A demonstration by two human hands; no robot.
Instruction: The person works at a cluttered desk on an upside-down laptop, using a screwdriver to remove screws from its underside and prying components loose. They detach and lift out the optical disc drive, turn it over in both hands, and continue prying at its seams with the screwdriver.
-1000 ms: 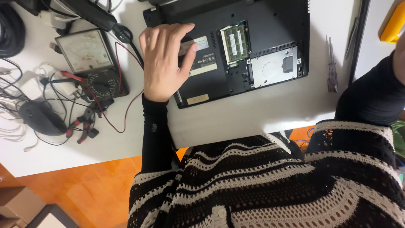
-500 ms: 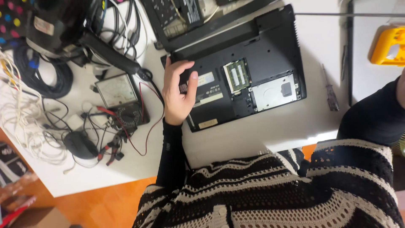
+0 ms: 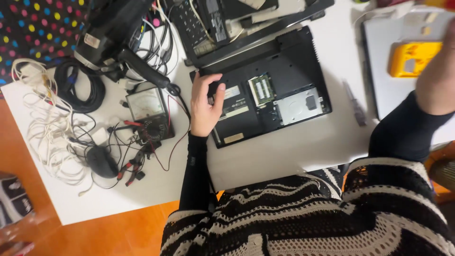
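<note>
Now our left hand grips the left edge of the upside-down black laptop. Our right hand is blurry near a yellow box; we cannot tell its grip.

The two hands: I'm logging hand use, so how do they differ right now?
The left hand lies sharp on the upturned black laptop, fingers at its edge; the right hand is blurred, raised near the yellow object, touching nothing visible. Both arms wear black sleeves.
</note>
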